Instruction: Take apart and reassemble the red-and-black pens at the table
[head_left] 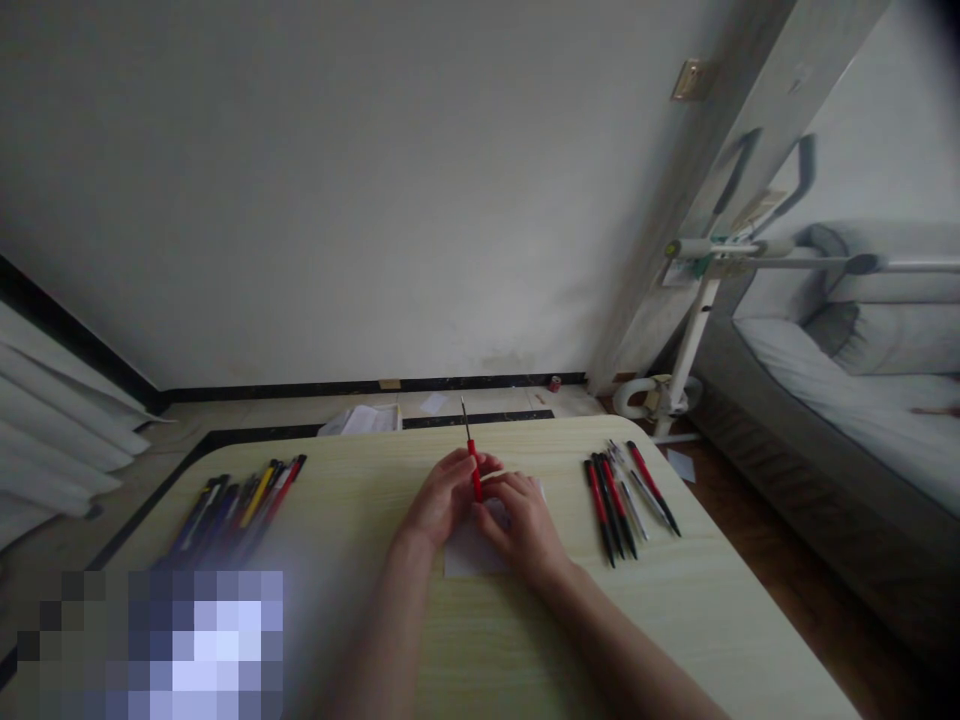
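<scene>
My left hand [442, 497] and my right hand [523, 522] meet at the middle of a pale wooden table [712, 610]. Between them stands a red pen [472, 462], tilted slightly, its thin tip pointing up and away. The left fingers are closed round its red barrel. The right fingers are curled and pinch a small pale part by the pen's lower end. Under both hands lies a white sheet of paper [469, 552].
A row of several pens [240, 500] lies at the table's left, another row of red and black pens [626, 490] at the right. Beyond the table are a floor, a white wall, an exercise machine [701, 330] and a grey sofa [862, 370].
</scene>
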